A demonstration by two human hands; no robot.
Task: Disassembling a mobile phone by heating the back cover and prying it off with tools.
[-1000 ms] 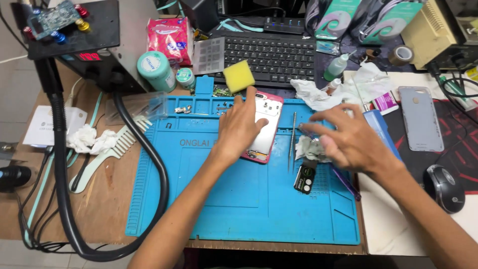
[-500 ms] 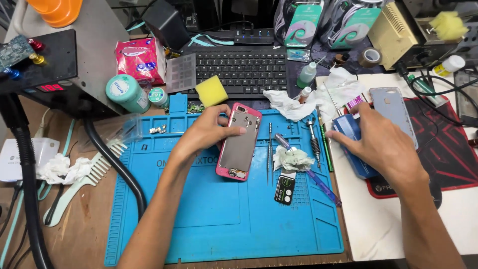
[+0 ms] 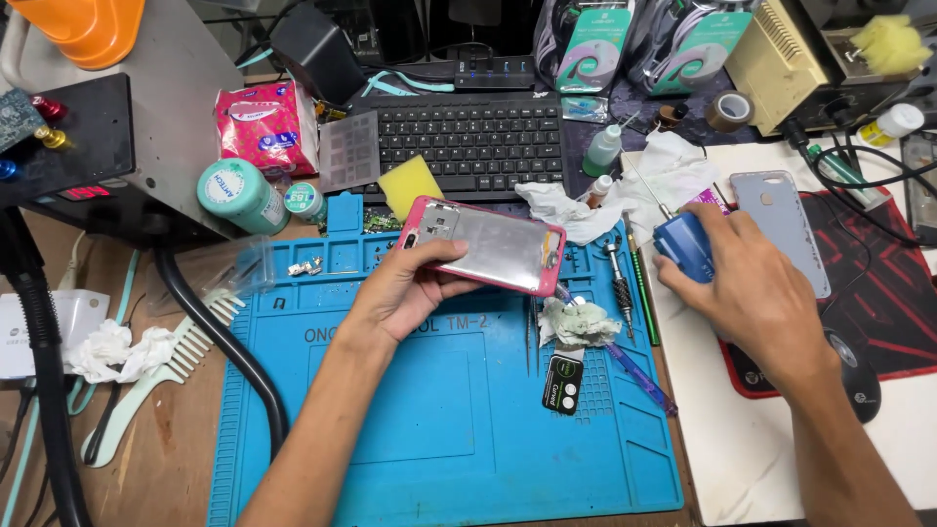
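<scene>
Above a blue silicone repair mat (image 3: 439,420), a pink-framed phone chassis (image 3: 485,246) sits lifted in the person's left hand (image 3: 410,288), its silvery inner plate facing up and its long side running roughly left to right. The left fingers curl under the frame while the thumb presses along its near edge, so the chassis is pinched between thumb and fingers, clear of the mat's surface. To the right, the right hand (image 3: 756,288) rests on a white sheet past the mat's edge, its fingers closed around a small blue case-like object (image 3: 685,244); what that object is cannot be told. Just beyond this hand lies a grey phone back cover (image 3: 781,226) on a red and black mouse pad (image 3: 878,283). On the mat under the chassis lie a crumpled greenish wipe (image 3: 576,320), a small black tag (image 3: 563,381), a purple-handled tool (image 3: 634,371) and a screwdriver (image 3: 617,278). A yellow sponge (image 3: 410,185) leans at the mat's far edge, before a black keyboard (image 3: 473,141). White tissue (image 3: 625,190) is heaped between keyboard and right hand. At left stand two teal-capped jars (image 3: 256,198), a pink tissue pack (image 3: 265,125) and a pale green comb (image 3: 161,376) on the wooden bench.
</scene>
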